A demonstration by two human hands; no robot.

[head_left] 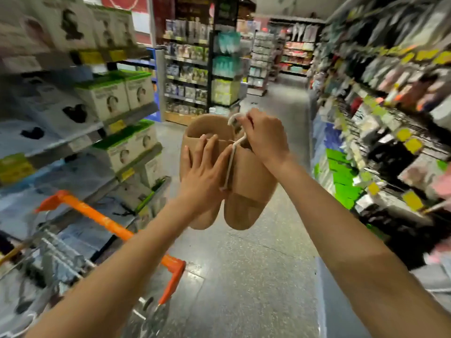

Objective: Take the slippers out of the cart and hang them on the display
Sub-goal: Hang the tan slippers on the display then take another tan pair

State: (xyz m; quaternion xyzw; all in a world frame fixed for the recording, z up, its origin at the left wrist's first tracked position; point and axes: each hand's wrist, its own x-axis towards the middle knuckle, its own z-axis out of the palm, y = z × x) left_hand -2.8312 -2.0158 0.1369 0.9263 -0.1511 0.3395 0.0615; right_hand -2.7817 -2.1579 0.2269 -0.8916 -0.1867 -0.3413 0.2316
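Tan slippers (pixel 246 189) are dangling because the right hand (pixel 264 137) is pinching their white hanger (pixel 231 154), while the left hand (pixel 202 176), fingers straight, is steadying them

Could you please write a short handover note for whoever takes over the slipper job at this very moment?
Right hand: grips the white hanger near its hook.
Left hand: fingers lie flat against the tan slippers, steadying them.
The pair is held up in mid-aisle, out of the orange-handled cart at lower left.
Done: slippers are out of the cart.
Left: hang them by the hook on the display; the hanging goods on the right look likeliest.
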